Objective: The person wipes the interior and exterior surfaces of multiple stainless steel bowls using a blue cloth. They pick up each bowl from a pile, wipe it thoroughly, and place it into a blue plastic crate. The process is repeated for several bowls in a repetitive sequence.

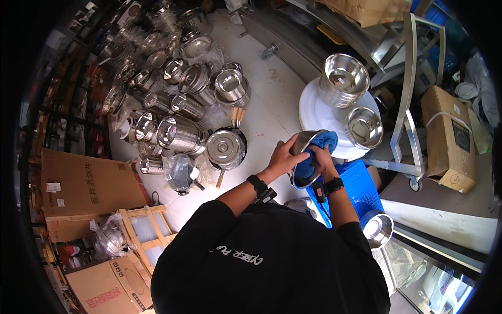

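Observation:
My left hand (284, 157) grips the rim of a stainless steel basin (301, 142), which is tilted on its side with its mouth to the right. Inside it, my right hand (322, 159) presses a blue cloth (327, 140) against the wall; the cloth bunches over the far rim. Just beyond the basin is a round white plastic surface (311, 104). On it stand a tall stack of steel basins (342, 84) and a shorter stack of steel bowls (364, 127). The basin's outer underside is mostly hidden by my left hand.
A blue plastic crate (359, 184) sits below my right forearm, with steel bowls (377, 229) near it. Many steel pots (182, 133) crowd the floor at left, beside pans with wooden handles (225, 147). A wheeled metal frame (408, 133) and cardboard box (447, 137) stand right.

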Available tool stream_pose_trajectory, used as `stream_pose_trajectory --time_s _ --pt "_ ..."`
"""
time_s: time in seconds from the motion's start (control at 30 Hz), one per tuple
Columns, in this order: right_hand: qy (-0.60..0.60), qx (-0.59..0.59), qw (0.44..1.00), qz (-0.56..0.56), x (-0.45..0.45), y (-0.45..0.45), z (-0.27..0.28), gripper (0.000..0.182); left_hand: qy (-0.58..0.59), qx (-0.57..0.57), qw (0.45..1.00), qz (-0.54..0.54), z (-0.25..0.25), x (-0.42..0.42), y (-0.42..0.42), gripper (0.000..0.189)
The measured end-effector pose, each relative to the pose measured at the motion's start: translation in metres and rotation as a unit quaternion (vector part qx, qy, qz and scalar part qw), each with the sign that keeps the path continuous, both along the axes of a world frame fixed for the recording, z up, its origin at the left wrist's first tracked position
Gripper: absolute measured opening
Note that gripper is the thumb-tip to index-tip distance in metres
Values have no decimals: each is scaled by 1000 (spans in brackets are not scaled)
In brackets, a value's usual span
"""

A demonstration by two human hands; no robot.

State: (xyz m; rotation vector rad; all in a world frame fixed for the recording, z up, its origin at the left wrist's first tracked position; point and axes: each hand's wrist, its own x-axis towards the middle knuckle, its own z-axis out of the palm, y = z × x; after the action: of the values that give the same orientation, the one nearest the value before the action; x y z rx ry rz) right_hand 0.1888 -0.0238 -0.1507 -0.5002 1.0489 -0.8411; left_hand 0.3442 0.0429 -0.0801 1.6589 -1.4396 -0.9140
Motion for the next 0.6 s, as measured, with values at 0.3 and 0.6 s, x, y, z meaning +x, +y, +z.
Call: stream_pose_trajectory --time_s 0.3,0.6 --pt "209 -405 795 400 120 33 82 47 6 -74 997 -18 43 118 11 77" --pt "259 -374 876 162 141 14 2 40 -14 -58 998 -38 33 159 30 82"
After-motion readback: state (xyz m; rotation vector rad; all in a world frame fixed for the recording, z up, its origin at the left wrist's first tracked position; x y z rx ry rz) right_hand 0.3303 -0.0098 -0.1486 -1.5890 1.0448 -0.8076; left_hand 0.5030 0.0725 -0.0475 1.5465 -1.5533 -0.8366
